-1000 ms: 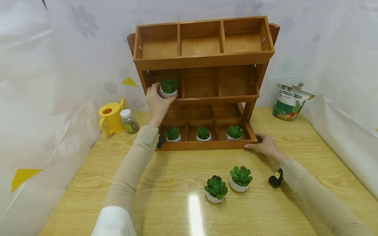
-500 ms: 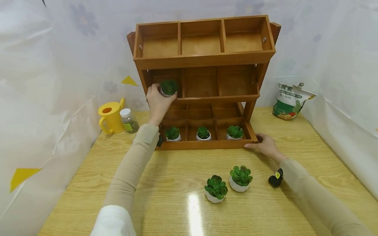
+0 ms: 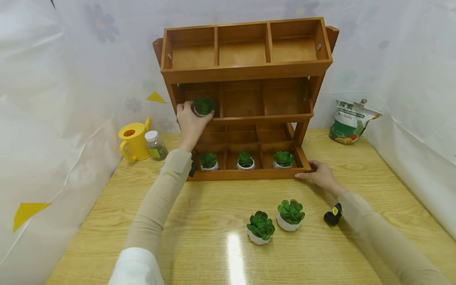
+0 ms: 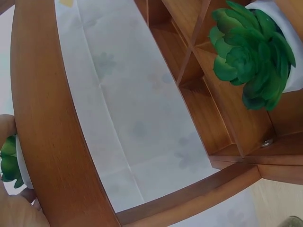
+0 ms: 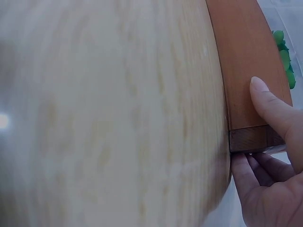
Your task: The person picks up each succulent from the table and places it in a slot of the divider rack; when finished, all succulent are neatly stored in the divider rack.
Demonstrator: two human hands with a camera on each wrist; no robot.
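Observation:
My left hand (image 3: 191,123) grips a small potted succulent (image 3: 204,106) at the left compartment of the middle tier of a brown wooden plant rack (image 3: 246,70). Most of its white pot is hidden behind the front board and my fingers. In the left wrist view the held succulent (image 4: 9,161) shows only partly, past the board. My right hand (image 3: 320,175) holds the rack's bottom right corner. In the right wrist view, the thumb of that hand (image 5: 279,175) lies on the front board and its fingers bend around the end.
Three potted succulents (image 3: 246,161) sit in the bottom tier, one per compartment. Two more, a left one (image 3: 260,227) and a right one (image 3: 290,215), stand on the wooden table (image 3: 199,237). A yellow watering can (image 3: 137,144) and a jar (image 3: 156,147) are left; a bag (image 3: 350,123) is right.
The succulent in my left hand has sunk slightly into the middle tier's left compartment, so less of its white pot shows. My right hand has stayed at the corner.

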